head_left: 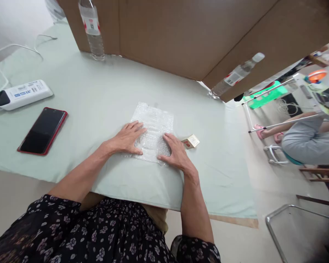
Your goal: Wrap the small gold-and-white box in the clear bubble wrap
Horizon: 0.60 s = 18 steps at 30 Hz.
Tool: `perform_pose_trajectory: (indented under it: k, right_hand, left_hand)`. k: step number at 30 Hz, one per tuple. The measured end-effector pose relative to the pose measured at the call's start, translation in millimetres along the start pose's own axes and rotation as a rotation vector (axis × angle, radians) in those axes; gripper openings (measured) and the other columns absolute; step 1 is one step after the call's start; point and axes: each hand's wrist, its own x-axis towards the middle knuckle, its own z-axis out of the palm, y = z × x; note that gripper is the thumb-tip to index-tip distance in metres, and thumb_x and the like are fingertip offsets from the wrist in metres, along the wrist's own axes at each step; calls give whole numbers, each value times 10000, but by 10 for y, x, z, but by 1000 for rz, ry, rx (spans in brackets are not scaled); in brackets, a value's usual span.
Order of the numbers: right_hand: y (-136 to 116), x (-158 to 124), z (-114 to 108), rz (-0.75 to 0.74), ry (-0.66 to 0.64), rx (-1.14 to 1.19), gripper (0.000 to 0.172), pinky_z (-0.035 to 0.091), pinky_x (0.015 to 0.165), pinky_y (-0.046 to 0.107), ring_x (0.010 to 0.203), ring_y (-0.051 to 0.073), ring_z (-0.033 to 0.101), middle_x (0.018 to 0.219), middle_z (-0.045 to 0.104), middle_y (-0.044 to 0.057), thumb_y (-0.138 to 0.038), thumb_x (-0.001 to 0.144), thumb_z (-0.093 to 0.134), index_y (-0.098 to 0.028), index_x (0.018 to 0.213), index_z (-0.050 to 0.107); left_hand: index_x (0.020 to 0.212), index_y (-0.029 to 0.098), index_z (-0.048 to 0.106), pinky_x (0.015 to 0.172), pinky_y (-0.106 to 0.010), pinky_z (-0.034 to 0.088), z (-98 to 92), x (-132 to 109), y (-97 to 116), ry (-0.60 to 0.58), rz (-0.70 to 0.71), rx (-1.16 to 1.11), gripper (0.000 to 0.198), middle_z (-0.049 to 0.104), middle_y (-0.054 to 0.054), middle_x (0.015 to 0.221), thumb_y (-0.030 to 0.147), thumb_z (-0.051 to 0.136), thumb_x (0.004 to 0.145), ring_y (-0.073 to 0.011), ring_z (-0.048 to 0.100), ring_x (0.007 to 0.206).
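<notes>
Bubble-wrap sheet: flat on tabletop, under L hand & R hand. Grip: both spread, nothing clasped. Risk: uneven press may skid sheet; R-hand drift may knock adj. sm. carton.

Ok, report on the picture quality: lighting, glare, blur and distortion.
Head view: soft, fairly even light; head view: tiny bright glints speckle the clear bubble-wrap sheet; head view: a pale sheen on the brown cardboard panel; head view: the clear white-capped plastic bottle leans outward, likely wide-angle distortion; head view: dark blur in the top-right corner.
</notes>
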Motion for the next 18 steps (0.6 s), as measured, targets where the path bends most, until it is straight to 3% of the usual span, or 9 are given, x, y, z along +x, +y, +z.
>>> perform_pose_trajectory:
  k: [3,5,8,10,13,16,18]
  right_hand:
    - [9,-9,-22,-24,9,9,857,347,1200,604,1503,376,375,1619,415,142,-553,783,779,-244,1515,458]
    - [-11,-23,-31,-71,80,25,702,394,1173,581,1445,352,464,1544,516,137,-497,822,754,-246,1441,539]
    - [-50,-60,-65,-129,366,9,377,458,1116,534,1294,299,605,1333,679,112,-386,895,674,-259,1249,657]
    - [-41,-80,-102,-78,627,-50,286,450,1110,534,1257,289,619,1274,695,109,-339,906,640,-257,1179,667]
    - [84,-94,-158,136,839,-120,443,404,1121,587,1316,325,557,1373,619,142,-354,858,649,-236,1283,597]
    - [294,-108,-186,360,730,-73,733,393,1094,643,1325,372,526,1445,549,183,-434,765,685,-204,1427,473]
    - [413,-122,-189,456,606,-14,790,397,1083,649,1291,377,548,1412,578,194,-453,739,677,-181,1446,451]
  left_hand:
    - [1580,185,304,1261,-517,161,-8,-1,-9,-17,9,12,1040,176,-180,1705,680,703,758,-380,129,1579]
    - [1582,181,302,1261,-521,162,2,0,-19,-13,18,13,1049,172,-182,1706,677,709,752,-384,127,1578]
    - [1580,173,306,1264,-530,157,12,-6,-22,-2,17,3,1040,188,-185,1700,668,707,758,-389,130,1576]
    - [1578,185,309,1265,-530,165,1,-14,-15,21,14,-27,1007,203,-171,1699,671,681,779,-385,143,1575]
    - [1575,202,313,1260,-521,205,-43,-25,-5,88,-4,-91,932,219,-150,1697,659,625,825,-370,192,1565]
    - [1549,201,356,1259,-516,219,-79,-22,-19,157,-18,-100,848,303,-142,1665,583,620,840,-358,246,1548]
    - [1529,204,383,1255,-514,229,-81,-14,-37,167,-15,-91,806,389,-130,1619,531,628,834,-356,272,1536]
